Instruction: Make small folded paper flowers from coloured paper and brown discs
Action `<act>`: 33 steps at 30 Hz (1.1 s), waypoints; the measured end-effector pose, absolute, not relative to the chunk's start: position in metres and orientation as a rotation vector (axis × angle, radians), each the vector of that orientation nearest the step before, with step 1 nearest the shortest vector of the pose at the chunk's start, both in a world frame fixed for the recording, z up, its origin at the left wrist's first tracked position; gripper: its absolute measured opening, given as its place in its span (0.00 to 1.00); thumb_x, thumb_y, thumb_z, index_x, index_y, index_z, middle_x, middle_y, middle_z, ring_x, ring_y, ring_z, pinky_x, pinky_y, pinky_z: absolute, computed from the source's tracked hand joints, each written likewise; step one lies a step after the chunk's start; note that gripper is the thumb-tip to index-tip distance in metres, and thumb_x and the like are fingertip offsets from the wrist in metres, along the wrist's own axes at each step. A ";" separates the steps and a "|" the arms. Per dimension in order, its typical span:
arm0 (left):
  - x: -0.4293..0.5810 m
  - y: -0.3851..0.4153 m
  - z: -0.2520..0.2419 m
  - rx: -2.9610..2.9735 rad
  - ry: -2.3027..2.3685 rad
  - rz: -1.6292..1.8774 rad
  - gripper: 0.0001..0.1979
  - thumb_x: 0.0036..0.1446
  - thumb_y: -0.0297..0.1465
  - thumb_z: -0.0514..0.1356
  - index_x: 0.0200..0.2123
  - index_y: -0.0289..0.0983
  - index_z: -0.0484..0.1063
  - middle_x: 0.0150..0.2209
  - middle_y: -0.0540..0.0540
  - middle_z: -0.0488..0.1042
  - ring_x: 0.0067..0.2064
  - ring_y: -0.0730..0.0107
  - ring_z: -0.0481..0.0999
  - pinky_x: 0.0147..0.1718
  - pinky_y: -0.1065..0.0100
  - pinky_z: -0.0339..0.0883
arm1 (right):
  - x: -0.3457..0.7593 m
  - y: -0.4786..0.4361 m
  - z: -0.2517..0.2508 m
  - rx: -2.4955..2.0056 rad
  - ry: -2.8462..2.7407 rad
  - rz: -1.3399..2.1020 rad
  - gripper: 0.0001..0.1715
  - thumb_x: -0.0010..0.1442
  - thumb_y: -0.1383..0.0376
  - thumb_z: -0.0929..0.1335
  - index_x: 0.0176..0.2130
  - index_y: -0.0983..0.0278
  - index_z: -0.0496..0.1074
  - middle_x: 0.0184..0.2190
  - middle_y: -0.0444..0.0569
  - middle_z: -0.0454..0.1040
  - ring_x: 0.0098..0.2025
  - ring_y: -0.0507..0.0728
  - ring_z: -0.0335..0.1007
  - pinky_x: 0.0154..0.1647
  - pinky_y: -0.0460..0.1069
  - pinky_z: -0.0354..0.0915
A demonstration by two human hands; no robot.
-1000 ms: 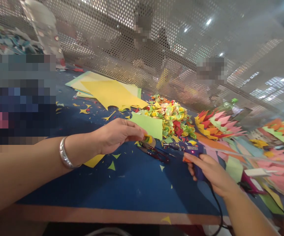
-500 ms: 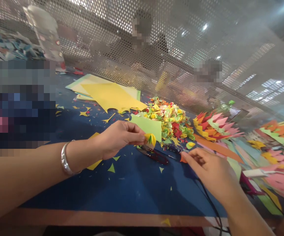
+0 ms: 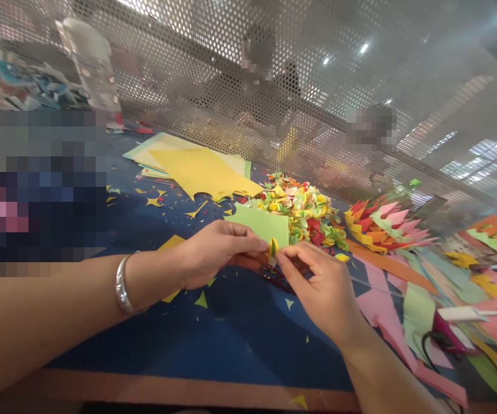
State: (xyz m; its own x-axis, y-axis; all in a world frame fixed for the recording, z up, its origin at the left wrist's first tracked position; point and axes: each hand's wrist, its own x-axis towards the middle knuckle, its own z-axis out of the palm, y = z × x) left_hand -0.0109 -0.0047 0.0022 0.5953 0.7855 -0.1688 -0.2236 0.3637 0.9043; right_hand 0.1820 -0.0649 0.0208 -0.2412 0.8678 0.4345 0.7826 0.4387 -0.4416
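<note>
A small yellow folded paper piece with a green inner edge [image 3: 273,248] is held upright above the blue table. My left hand [image 3: 226,253], with a silver bangle on its wrist, pinches it from the left. The thumb and index finger of my right hand [image 3: 317,276] press on it from the right. Beneath the fingers lie dark-handled scissors [image 3: 279,280], mostly hidden by my hands. Just behind, a light green paper sheet [image 3: 259,223] lies beside a heap of small folded paper pieces [image 3: 304,210] in yellow, green, red and white.
Yellow paper with scalloped cuts [image 3: 200,169] lies on stacked sheets at the back. Spiky paper pieces [image 3: 386,224] and coloured strips [image 3: 418,313] cover the right side, with a black cord [image 3: 429,345] there. A perforated metal screen [image 3: 214,86] stands behind; people are beyond it.
My right hand has left the orange-tipped tool with the black cord and moved left onto the paper piece. The piece, still in my left hand, has turned narrower to view.
</note>
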 end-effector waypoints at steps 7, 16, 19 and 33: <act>-0.009 -0.001 -0.001 1.133 0.691 0.700 0.14 0.53 0.28 0.68 0.41 0.35 0.69 0.33 0.50 0.76 0.33 0.75 0.76 0.31 0.74 0.69 | 0.183 -0.062 0.016 -1.384 -2.024 0.285 0.11 0.66 0.64 0.66 0.32 0.63 0.73 0.26 0.42 0.71 0.28 0.51 0.68 0.31 0.45 0.62; -0.010 0.003 0.000 1.328 0.750 0.739 0.14 0.55 0.30 0.66 0.43 0.36 0.68 0.29 0.53 0.72 0.31 0.75 0.71 0.28 0.74 0.63 | 0.189 -0.062 0.012 -1.427 -1.991 0.377 0.13 0.68 0.60 0.65 0.33 0.62 0.74 0.25 0.43 0.72 0.27 0.51 0.69 0.31 0.45 0.63; -0.015 0.008 0.002 1.471 0.805 0.683 0.15 0.55 0.32 0.66 0.43 0.36 0.68 0.29 0.52 0.72 0.30 0.74 0.70 0.26 0.73 0.61 | 0.196 -0.061 0.013 -1.458 -1.974 0.296 0.12 0.67 0.60 0.66 0.33 0.62 0.74 0.25 0.42 0.71 0.27 0.51 0.68 0.30 0.45 0.62; -0.032 0.018 0.011 2.072 0.947 0.300 0.10 0.54 0.34 0.61 0.39 0.37 0.75 0.31 0.47 0.79 0.28 0.69 0.76 0.27 0.70 0.64 | 0.197 -0.062 0.011 -1.780 -2.356 0.345 0.04 0.62 0.66 0.70 0.33 0.62 0.74 0.30 0.44 0.71 0.30 0.54 0.67 0.29 0.48 0.58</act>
State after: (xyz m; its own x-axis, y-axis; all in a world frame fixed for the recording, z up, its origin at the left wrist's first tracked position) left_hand -0.0319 0.0182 0.0108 0.6889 0.7162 -0.1119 0.5208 -0.3816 0.7637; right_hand 0.1969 -0.0624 0.0112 -0.2741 0.9617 -0.0048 0.9228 0.2616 -0.2830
